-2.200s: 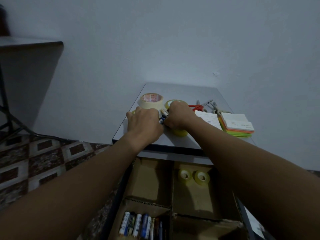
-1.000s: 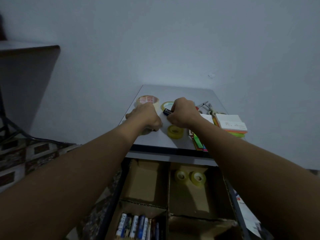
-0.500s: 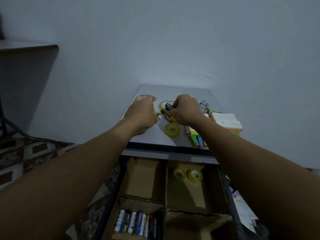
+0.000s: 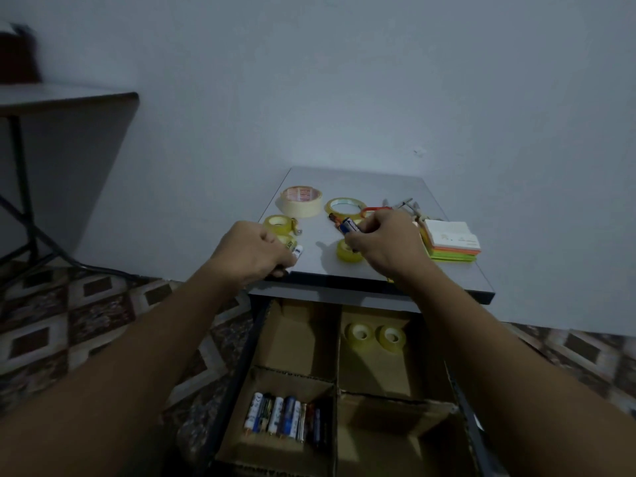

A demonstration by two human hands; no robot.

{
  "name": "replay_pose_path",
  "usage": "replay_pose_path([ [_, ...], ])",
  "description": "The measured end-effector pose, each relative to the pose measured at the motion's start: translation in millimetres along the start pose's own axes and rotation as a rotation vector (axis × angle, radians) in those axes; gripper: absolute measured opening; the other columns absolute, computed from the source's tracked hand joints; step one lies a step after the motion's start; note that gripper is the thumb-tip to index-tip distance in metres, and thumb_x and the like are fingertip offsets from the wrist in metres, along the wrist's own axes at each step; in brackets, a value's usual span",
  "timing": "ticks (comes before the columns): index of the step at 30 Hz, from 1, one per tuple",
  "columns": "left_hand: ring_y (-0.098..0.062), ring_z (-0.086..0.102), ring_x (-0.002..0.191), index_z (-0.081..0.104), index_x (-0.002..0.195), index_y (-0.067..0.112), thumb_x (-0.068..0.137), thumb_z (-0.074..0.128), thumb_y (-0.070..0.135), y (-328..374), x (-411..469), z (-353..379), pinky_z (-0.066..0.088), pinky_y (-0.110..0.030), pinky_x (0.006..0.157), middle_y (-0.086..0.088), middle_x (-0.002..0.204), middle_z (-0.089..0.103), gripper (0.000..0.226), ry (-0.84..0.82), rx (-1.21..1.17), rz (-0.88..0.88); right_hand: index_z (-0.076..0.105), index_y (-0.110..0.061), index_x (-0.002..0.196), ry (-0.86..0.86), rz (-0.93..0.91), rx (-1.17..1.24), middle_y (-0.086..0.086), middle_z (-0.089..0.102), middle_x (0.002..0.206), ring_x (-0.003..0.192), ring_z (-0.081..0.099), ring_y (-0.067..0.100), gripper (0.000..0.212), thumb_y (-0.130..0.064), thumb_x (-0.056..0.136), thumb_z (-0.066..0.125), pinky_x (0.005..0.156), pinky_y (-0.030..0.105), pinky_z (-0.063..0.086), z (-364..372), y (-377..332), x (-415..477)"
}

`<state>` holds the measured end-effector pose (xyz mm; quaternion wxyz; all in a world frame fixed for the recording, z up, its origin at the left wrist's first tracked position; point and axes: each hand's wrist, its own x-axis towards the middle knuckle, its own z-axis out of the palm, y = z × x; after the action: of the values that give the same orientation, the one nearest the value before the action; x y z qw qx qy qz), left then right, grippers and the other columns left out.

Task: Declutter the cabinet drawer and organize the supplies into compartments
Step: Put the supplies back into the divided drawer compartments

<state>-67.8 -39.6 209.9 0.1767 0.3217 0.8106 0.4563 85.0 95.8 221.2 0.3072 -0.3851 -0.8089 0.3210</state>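
Smooth grey counter (image 4: 347,180) with a faint sheen; matt brown cardboard drawer dividers (image 4: 339,359); glossy yellowish plastic tape rolls (image 4: 378,335); paper note stack (image 4: 451,237).

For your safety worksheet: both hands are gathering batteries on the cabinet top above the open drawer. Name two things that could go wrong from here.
1. The left hand grips batteries at the cabinet top's front edge; one could slip to the floor.
2. The right hand works beside a small tape roll, which might get nudged off.
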Motion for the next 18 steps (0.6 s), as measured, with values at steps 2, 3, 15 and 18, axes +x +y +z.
replay_pose_path([
  [2,-0.014,0.068,0.056,0.066,0.083,-0.007,0.074,0.084,0.011,-11,-15,2,0.055,-0.026,0.054,-0.015,0.071,0.074,0.026,-0.030,-0.006,-0.019,0.065,-0.013,0.077,-0.032,0.034,0.053,0.006,0.068,0.077,0.071,0.062,0.019,0.013,-0.021,0.081,0.075,0.060,0.032,0.049,4,3,-17],
  [3,-0.011,0.064,0.051,0.066,0.080,-0.006,0.075,0.083,0.011,-16,-23,4,0.051,-0.023,0.049,-0.015,0.070,0.073,0.025,-0.046,0.002,-0.026,0.065,-0.013,0.078,-0.053,0.052,0.075,0.005,0.068,0.078,0.071,0.063,0.018,0.013,-0.021,0.082,0.075,0.061,0.033,0.051,6,5,-26],
  [15,-0.021,0.074,0.073,0.067,0.075,0.012,0.078,0.079,0.013,-77,-87,52,0.061,-0.029,0.069,-0.010,0.083,0.076,0.012,-0.403,0.329,-0.171,0.065,-0.015,0.092,-0.250,0.281,0.210,0.004,0.066,0.093,0.082,0.064,0.014,0.008,-0.016,0.088,0.071,0.063,0.026,0.049,36,32,-96],
  [18,-0.015,0.074,0.071,0.072,0.081,0.009,0.076,0.080,0.014,-90,-96,66,0.061,-0.029,0.075,-0.006,0.075,0.076,0.011,-0.417,0.362,-0.248,0.065,-0.015,0.092,-0.253,0.274,0.199,0.004,0.066,0.094,0.082,0.063,0.013,0.008,-0.016,0.088,0.071,0.063,0.026,0.049,36,32,-98],
])
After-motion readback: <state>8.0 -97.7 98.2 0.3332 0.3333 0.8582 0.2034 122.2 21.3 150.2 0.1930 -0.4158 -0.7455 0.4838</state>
